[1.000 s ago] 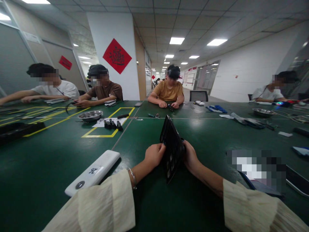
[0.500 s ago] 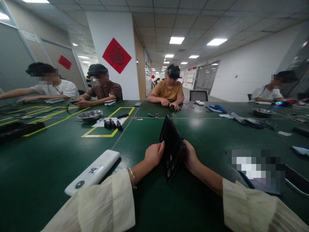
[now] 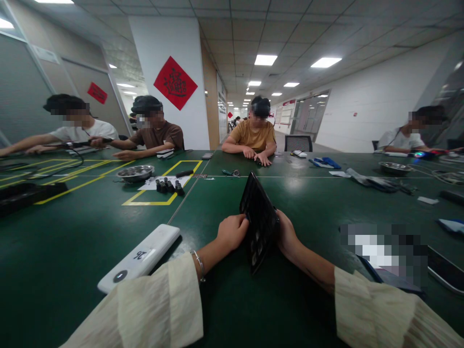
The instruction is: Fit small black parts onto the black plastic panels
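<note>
Between my hands a thin black flat panel (image 3: 260,220) stands nearly on edge, tilted, above the green table. Its near face shows darker rectangular patches; its exact kind I cannot make out. My left hand (image 3: 232,232) is closed at the panel's left side, with the thumb against its edge or face and a hint of blue at the tip. My right hand (image 3: 286,231) grips the right edge, its fingers mostly hidden behind the panel. Left of my forearm lies a white power bank (image 3: 139,258) marked 26.
Green table (image 3: 203,198) all round. Ahead left, several black cylindrical parts (image 3: 169,186) lie by a metal bowl (image 3: 135,174). A phone (image 3: 445,268) lies at right. A co-worker in a mustard shirt (image 3: 252,137) sits opposite; others sit left and right.
My left thumb and fingers have shifted slightly down and right against the panel, which stays almost still. At far left, a co-worker's hand has moved left with a dark cabled object.
</note>
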Demonstrator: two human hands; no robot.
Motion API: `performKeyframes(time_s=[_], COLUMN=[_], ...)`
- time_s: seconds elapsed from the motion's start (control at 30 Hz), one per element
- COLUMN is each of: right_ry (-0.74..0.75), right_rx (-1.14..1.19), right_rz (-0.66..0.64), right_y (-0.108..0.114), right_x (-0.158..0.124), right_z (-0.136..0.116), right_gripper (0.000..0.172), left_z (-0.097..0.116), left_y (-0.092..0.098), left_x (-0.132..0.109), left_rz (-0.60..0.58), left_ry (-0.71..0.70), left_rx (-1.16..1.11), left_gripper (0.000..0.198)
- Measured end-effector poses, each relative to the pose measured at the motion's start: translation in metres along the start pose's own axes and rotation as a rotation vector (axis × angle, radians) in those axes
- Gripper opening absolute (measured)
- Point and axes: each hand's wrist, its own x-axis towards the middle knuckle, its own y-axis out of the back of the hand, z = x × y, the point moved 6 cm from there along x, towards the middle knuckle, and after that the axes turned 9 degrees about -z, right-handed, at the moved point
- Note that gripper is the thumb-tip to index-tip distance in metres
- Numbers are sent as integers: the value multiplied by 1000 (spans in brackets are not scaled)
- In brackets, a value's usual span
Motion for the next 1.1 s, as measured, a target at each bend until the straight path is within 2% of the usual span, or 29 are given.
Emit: performKeyframes(time_s=[0.13,0.33,0.73,1.1], right_ry=[0,-8,25,21], right_rx=[3,7,-8,10], right_rz=[15,1,-2,-5], right_y=[0,-2,2,2], right_x=[-1,-2,2,3], right_z=[-1,-2,0,2], right_gripper=[16,17,17,18], left_z=[-1,-8,-2,-3], left_y=[-1,-6,3,2], left_x=[1,3,-3,-2], left_rz=[13,14,88,135], left_ry=[-9,28,51,21], left_rx=[-6,-76,-66,-89], left_gripper=[41,59,41,26])
